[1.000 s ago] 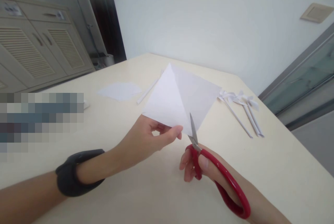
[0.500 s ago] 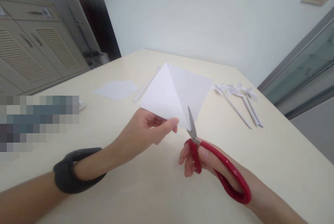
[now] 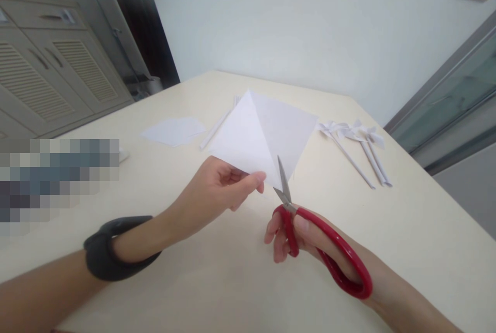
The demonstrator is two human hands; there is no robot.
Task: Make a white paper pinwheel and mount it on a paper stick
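Note:
My left hand (image 3: 219,191) pinches the near edge of a white square sheet of paper (image 3: 263,134), creased along its diagonal and held tilted above the table. My right hand (image 3: 306,242) grips red-handled scissors (image 3: 329,250). Their blades (image 3: 282,183) point up and away and sit at the sheet's nearest corner, slightly apart, with the paper corner between them. A black band is on my left wrist.
The cream table (image 3: 232,271) carries a flat white paper piece (image 3: 172,130), a rolled paper stick (image 3: 217,129) behind the sheet, and several paper pinwheels on sticks (image 3: 360,147) at the right. A pixelated patch (image 3: 58,178) lies left. Cabinets stand beyond the left edge.
Sheet and scissors have stayed together at the corner while the view shifted slightly. The blades have closed in a little on the paper corner.

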